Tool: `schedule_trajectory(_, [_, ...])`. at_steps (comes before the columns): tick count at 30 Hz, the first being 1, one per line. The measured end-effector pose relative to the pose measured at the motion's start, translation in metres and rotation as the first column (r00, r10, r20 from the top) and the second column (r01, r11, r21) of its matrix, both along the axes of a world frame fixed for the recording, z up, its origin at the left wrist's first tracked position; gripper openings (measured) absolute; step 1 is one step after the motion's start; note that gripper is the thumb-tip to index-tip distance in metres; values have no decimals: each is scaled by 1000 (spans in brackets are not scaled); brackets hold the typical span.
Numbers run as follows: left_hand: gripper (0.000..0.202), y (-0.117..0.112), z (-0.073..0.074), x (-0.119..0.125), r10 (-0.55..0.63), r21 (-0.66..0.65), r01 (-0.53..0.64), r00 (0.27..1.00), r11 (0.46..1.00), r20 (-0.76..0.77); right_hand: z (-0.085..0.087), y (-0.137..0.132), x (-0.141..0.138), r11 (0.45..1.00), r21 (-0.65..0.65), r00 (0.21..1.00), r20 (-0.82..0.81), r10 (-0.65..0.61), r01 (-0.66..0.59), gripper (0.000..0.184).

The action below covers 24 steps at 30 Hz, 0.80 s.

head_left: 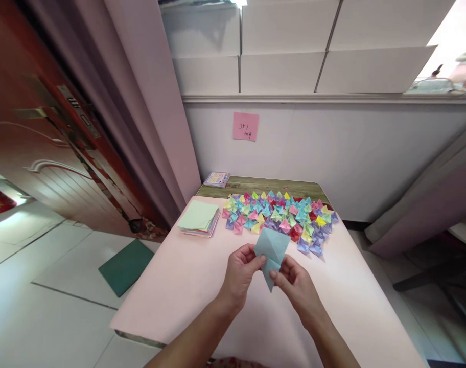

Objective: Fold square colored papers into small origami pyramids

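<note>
A light blue sheet of origami paper (273, 244), creased and partly folded, is held up above the table between both hands. My left hand (242, 273) pinches its left edge, thumb on the front face. On the lower right side, my right hand (296, 286) grips the paper with its thumb near the narrow bottom point. Behind the paper lies a wide cluster of small folded paper pieces (279, 212) in many colours. To the left of that cluster sits a stack of square paper (199, 215), pale green on top.
The table (171, 301) has a pink cover, with a wood-patterned strip (256, 185) at the back. Small printed packets (217, 179) lie at the back left corner. A pink note (246, 126) is stuck to the wall. A green mat (126, 267) lies on the floor at left.
</note>
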<state>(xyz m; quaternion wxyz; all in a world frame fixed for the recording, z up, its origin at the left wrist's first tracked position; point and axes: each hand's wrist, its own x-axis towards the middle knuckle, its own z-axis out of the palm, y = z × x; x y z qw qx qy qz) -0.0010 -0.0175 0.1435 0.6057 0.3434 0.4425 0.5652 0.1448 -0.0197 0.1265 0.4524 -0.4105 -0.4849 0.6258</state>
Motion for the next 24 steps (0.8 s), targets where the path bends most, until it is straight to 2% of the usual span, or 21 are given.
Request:
schedule_trajectory(3, [21,-1,2,-4,-13,-8,12,1000,1000,-27,-1,5,5,962,69,965,-27,-262,263,42])
schedule_trajectory(5, [23,-2,4,-5,-47,-9,46,998,999,-39,1,9,9,935,100,940,-27,-340,341,50])
schedule_trajectory(11, [26,-3,7,-5,-169,-19,168,983,986,-72,14,22,14,974,10,974,-1,-225,225,50])
schedule_trajectory(14, [35,-4,10,-8,-169,-14,169,980,986,-108,15,22,14,965,75,968,-47,-247,250,51])
schedule_trajectory(19, [46,-5,14,-11,-125,-3,127,975,992,-184,10,16,16,943,211,962,28,-270,259,30])
schedule_trajectory(24, [51,-9,18,-8,-155,55,169,968,984,-197,13,12,23,942,281,946,209,-249,186,52])
